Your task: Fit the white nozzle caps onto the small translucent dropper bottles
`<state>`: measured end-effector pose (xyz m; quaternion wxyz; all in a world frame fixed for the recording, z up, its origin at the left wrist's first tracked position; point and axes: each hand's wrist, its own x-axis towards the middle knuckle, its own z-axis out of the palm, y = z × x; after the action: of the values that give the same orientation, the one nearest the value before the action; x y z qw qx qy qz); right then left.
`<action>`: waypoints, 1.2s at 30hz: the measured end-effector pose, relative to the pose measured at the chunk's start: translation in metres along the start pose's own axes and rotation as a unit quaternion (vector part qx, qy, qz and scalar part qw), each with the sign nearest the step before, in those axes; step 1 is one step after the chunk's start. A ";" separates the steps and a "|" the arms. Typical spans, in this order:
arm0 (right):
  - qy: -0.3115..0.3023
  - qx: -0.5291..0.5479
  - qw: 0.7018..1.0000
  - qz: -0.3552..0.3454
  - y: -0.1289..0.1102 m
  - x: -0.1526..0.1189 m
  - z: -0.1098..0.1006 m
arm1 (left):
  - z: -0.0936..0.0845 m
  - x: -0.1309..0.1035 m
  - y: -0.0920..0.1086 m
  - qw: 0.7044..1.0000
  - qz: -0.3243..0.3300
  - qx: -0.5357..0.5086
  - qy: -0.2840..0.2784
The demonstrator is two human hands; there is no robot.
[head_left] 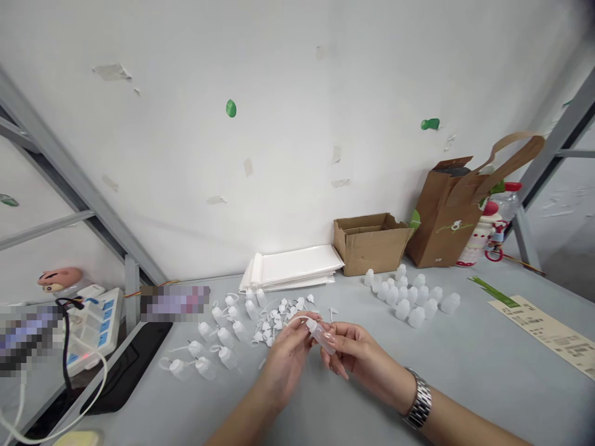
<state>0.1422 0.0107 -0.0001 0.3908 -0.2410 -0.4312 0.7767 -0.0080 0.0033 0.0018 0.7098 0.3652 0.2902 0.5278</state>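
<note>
A small translucent squeeze bottle is held tilted between my two hands above the grey table. My left hand has its fingers closed at the bottle's white cap end, where a thin strap loops out. My right hand pinches the bottle's body from the right. Just beyond my left hand lies a pile of loose white caps with straps. To the left stand several capped bottles with looped straps. Several translucent white bottle pieces are grouped at the right.
At the back lie stacked white sheets or envelopes, next to an open cardboard box and a brown paper bag. A printed card lies right. On the left are a black tray-like object, a power strip and cables.
</note>
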 end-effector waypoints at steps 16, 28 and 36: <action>0.074 -0.078 0.994 -0.018 -0.001 0.000 0.004 | 0.002 0.002 0.005 0.998 0.011 0.048 0.047; 0.081 -0.093 0.992 -0.023 0.000 0.001 0.003 | 0.002 0.002 0.004 0.997 0.008 0.061 0.053; 0.082 -0.110 0.990 -0.021 0.003 0.003 0.002 | 0.002 0.003 0.003 0.997 0.004 0.052 0.049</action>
<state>0.1384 0.0111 -0.0015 0.4121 -0.3359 -0.4860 0.6936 -0.0078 0.0059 0.0053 0.6730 0.3765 0.3498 0.5320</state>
